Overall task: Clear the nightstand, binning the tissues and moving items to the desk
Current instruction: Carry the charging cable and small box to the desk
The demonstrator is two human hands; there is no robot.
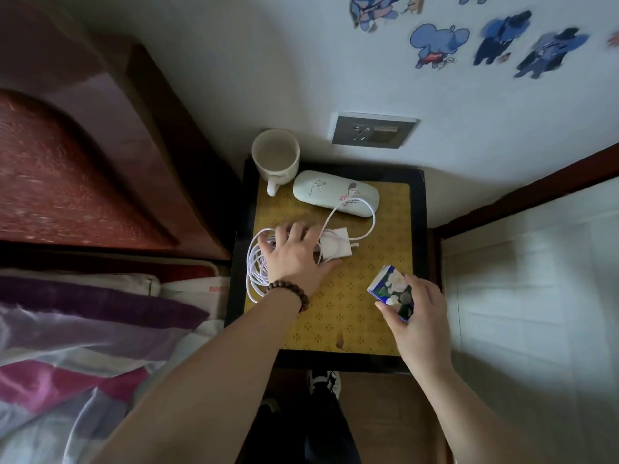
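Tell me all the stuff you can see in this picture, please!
mug: one, white, back left corner of the nightstand
case: one, pale green, beside the mug
charger plug: one, white, middle of the nightstand
cable: one, white, coiled at the left edge, one loop lying over the case
tissue pack: one, blue and white with flowers, right side
nightstand: one, black frame, yellow patterned top
wall socket: one, grey, above the nightstand
stickers: several, blue, on the wall
left hand: spread over the cable, beaded bracelet on the wrist
right hand: holds the tissue pack
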